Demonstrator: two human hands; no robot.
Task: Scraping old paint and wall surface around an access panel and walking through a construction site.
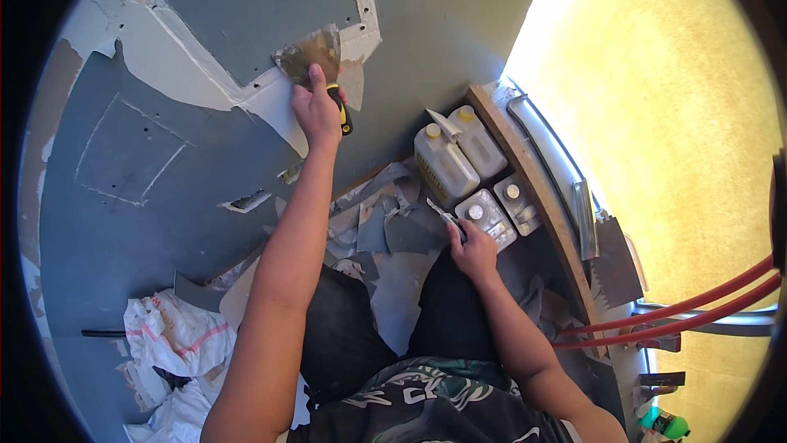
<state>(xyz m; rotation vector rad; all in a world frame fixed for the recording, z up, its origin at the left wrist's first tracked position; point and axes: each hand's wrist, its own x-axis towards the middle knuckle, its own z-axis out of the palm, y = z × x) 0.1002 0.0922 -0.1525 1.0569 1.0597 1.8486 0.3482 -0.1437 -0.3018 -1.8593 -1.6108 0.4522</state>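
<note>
My left hand (pixel 316 115) is closed around the black and yellow handle of a putty knife (pixel 310 51). Its wide, stained metal blade lies against or close to the grey wall, at the lower right corner of a rectangular grey patch (pixel 258 4). White filler and torn paper edge that patch. Lower down, near my right knee, my right hand (pixel 475 253) grips a slim utility knife (pixel 443 212), its tip pointing up and left. Part of the knife is hidden by my fingers. A peeled flap of wall covering (pixel 351 82) hangs just right of the putty knife.
Right of my hand stand plastic jugs (pixel 447 166) and metal cans (pixel 487 218) beside a wooden beam (pixel 533 197). Torn scraps (pixel 398 226) cover the floor below the wall. White sacks (pixel 176 332) lie at lower left. Red hoses (pixel 697 312) cross from the right.
</note>
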